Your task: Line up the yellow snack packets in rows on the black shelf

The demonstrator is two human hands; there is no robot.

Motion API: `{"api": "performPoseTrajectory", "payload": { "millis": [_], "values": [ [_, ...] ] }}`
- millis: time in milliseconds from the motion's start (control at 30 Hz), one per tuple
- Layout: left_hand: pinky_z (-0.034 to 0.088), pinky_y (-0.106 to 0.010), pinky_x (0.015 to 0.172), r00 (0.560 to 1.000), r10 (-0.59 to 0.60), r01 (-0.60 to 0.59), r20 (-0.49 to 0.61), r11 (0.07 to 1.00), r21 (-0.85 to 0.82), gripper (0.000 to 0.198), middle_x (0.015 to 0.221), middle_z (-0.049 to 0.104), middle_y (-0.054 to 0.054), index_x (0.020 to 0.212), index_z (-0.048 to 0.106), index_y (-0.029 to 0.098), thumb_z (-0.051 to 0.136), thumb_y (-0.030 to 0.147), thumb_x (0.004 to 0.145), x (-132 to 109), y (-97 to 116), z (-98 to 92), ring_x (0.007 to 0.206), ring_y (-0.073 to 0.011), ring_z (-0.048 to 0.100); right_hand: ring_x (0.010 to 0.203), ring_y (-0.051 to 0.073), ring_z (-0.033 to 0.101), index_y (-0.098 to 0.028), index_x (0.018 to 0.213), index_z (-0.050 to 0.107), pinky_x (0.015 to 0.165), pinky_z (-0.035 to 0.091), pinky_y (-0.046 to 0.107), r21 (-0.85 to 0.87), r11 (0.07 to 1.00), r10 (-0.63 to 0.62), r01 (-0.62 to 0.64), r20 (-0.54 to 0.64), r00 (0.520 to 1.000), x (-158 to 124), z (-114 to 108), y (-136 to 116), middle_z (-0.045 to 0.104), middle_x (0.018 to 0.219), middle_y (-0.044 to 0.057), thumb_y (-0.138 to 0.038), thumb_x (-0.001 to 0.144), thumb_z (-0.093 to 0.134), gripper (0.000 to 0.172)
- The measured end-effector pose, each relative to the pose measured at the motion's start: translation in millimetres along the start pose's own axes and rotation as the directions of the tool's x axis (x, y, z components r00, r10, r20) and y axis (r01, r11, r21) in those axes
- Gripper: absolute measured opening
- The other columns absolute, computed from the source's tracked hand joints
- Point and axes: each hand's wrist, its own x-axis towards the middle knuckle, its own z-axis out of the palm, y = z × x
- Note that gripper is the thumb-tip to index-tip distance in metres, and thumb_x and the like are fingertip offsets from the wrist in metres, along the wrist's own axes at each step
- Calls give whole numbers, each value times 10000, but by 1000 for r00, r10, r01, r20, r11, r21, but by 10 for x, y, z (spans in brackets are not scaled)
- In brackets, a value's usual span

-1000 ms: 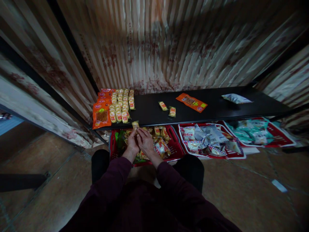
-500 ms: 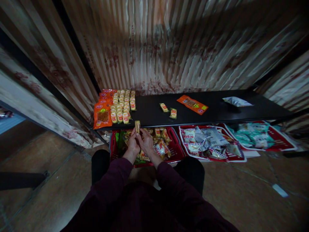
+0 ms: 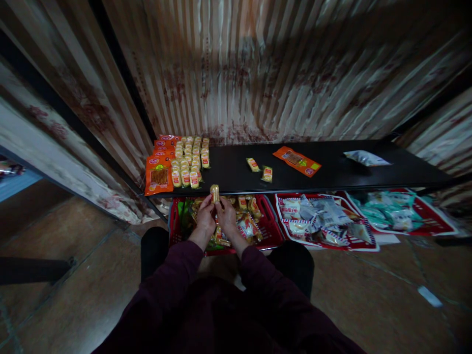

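Between my fingertips is a small wrapped snack cake, held upright just in front of the shelf's front edge. My left hand pinches it from the left, and my right hand closes on it from the right. Below both hands is a red basket with loose wrapped cakes and other packets. Rows of similar wrapped cakes stand at the left of the black shelf, beside orange snack packets. Two single cakes lie apart near the shelf's middle.
An orange packet and a silvery-white packet lie on the shelf's right half. Further baskets stand below: one with white packets, one with teal packets. A striped curtain hangs behind; a dark post rises at left.
The view has shifted slightly. Both hands still hold the wrapped cake, whose position between the fingers has changed a little, and the fingertips are slightly further apart.
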Motion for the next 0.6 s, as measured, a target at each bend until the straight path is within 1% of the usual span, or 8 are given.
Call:
{"api": "performPoseTrajectory", "payload": {
  "millis": [167,300,467,600],
  "values": [
    [424,-249,784,997,66,-65,-44,998,17,346,817,674,-7,851,661,163,638,40,529,26,-59,6,727,-103,597,958,230,588,-154,1037,657,893,447,381,20,999,35,-35,-12,999,28,15,76,672,990,115,-315,863,417,337],
    [420,-271,791,995,79,-76,-56,996,52,340,784,661,-3,845,662,162,669,71,518,17,-69,13,702,-98,583,989,227,589,-160,1059,649,924,438,390,46,995,87,-85,-43,995,47,31,106,667,1036,115,-297,841,439,333],
    [422,-260,785,992,101,-94,-76,991,95,334,813,670,-12,839,676,160,690,85,514,7,-62,33,705,-90,574,1010,204,597,-189,1149,601,935,442,371,109,988,110,-106,-36,993,52,8,42,660,1107,84,-268,832,439,364],
    [428,-270,810,988,112,-98,-101,985,139,329,847,685,-31,874,686,157,682,100,550,22,-67,40,753,-107,589,1022,203,601,-191,1158,596,932,445,356,138,983,121,-119,-7,993,51,-17,-21,659,1123,82,-302,850,433,366]
  ]
}}
